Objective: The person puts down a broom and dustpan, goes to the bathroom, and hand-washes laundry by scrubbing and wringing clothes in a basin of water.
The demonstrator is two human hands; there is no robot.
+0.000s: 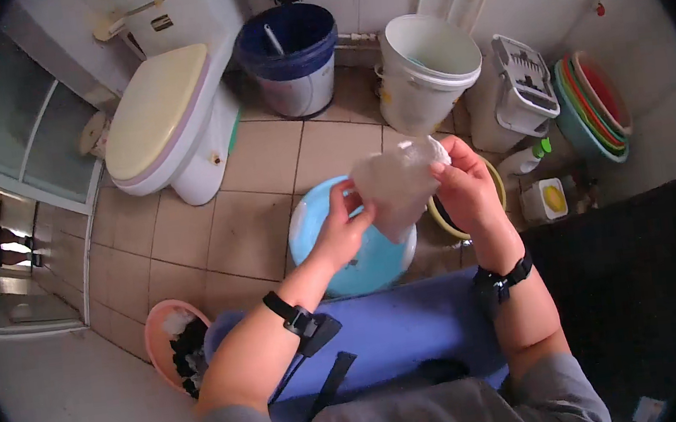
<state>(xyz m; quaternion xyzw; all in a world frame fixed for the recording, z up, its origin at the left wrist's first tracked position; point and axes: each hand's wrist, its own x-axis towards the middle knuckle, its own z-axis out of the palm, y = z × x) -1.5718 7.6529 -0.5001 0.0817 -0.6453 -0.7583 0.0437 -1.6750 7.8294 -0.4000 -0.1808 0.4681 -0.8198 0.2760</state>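
Observation:
A pale, greyish-white piece of cloth [398, 191], limp and sock-like in shape, is held up between my two hands. My left hand [342, 229] pinches its left side with thumb and fingers. At its upper right edge, my right hand [469, 188] grips the fabric, thumb in front and fingers behind. Below the cloth stands a light-blue basin [361, 271] on the floor, partly covered by my left hand and the cloth. A yellow-rimmed basin [503, 192] is beside it, largely hidden by my right hand and forearm.
A pink basin [153, 340] of dark and white fabric items sits at lower left. Behind are a toilet [165, 118], a blue-lined bucket [295, 87] and a white bucket [425, 101]. Stacked coloured basins [593, 111] and a green-capped bottle [528, 158] stand right. Blue fabric [400, 320] covers my lap.

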